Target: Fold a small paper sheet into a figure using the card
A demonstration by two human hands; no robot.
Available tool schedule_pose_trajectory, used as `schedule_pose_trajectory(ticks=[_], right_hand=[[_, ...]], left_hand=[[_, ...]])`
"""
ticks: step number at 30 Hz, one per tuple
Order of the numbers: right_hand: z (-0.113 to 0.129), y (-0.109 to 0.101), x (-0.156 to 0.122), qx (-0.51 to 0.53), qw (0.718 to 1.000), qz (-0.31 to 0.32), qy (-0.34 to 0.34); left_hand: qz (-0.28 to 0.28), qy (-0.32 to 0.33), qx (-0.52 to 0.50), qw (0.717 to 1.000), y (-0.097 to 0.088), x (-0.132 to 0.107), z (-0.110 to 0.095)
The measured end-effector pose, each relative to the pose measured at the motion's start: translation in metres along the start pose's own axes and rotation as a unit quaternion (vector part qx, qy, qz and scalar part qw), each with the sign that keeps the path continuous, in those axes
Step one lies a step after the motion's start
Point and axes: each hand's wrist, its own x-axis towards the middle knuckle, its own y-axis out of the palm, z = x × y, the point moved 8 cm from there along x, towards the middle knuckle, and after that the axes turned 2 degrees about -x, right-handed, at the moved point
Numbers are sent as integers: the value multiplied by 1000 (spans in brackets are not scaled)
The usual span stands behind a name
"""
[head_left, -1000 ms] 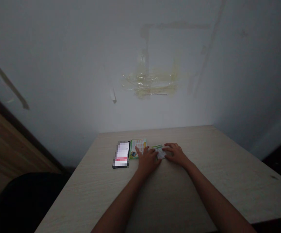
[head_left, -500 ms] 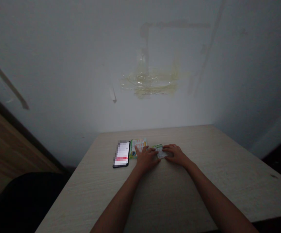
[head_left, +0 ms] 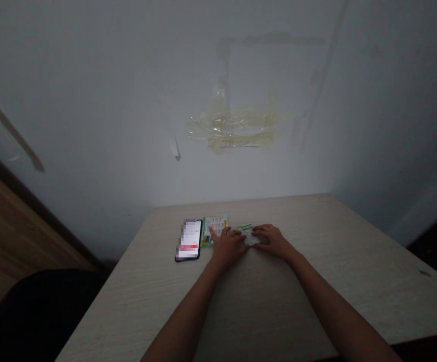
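A small printed card or folded paper (head_left: 247, 230), white with a green top strip, lies on the table between my two hands. My left hand (head_left: 229, 246) grips its left side, with the thumb near the lower edge. On the other side, the fingers and thumb of my right hand (head_left: 273, 238) hold the right edge. Partly under the spread fingers of my left hand is a green-bordered printed leaflet or booklet (head_left: 215, 224) with rows of small pictures or text. Some of both papers is hidden by my fingers, and the print is too small to read.
A phone (head_left: 190, 241) with a lit, partly blurred screen lies left of the leaflet. The pale wooden table (head_left: 278, 311) meets a wall (head_left: 127, 125) with peeling clear tape (head_left: 237, 130). A black rounded object (head_left: 48, 301) stands beside the table at left.
Very little differs. My right thumb has shifted slightly left along the card's lower edge; the left hand, phone and leaflet stay in place.
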Motion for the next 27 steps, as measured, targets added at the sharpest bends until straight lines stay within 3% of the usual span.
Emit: schedule_pose_trajectory(ticks=[16, 21, 27], right_hand=[[-4, 7, 4, -4, 999, -34, 18], [-3, 7, 6, 16, 999, -29, 20], [-11, 3, 3, 63, 994, -52, 75]], left_hand=[[-31, -6, 51, 998, 2, 0, -12], [-69, -34, 70, 995, -1, -1, -9], [-71, -69, 72, 992, -1, 0, -2]])
